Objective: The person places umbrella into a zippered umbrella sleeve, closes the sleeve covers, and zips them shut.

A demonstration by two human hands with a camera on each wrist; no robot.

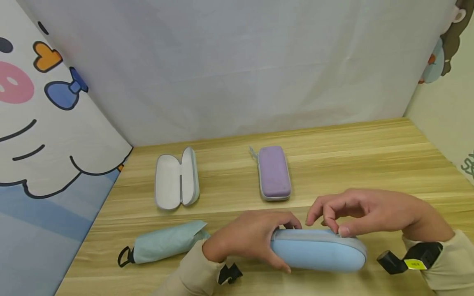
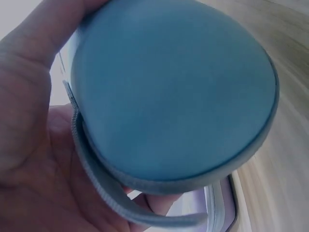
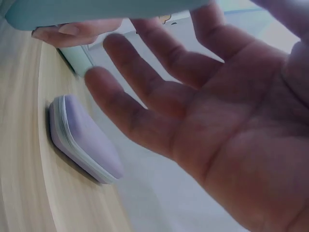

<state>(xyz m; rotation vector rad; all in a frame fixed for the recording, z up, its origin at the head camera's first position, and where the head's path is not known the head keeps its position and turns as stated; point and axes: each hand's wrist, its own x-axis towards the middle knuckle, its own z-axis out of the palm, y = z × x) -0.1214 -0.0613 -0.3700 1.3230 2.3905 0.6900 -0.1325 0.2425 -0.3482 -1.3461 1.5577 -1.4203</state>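
Note:
My left hand (image 1: 255, 236) grips one end of a light blue zippered case (image 1: 318, 250), thumb on the near side and fingers behind it. In the left wrist view the rounded end of the case (image 2: 178, 92) fills the middle, with a grey strap (image 2: 111, 193) hanging along my palm. At the other end, my right hand (image 1: 370, 211) pinches the zipper pull (image 1: 338, 235) on the case's grey upper edge between thumb and index finger. The other fingers of that hand (image 3: 231, 111) stay loosely bent, away from the case. The zipper looks closed along its visible length.
Behind the hands lies a purple zippered case (image 1: 275, 172) with a small loop. An open glasses case (image 1: 168, 183) with a white lining stands at the back left. A folded pale green umbrella (image 1: 166, 242) lies beside my left forearm on the wooden table (image 1: 344, 160).

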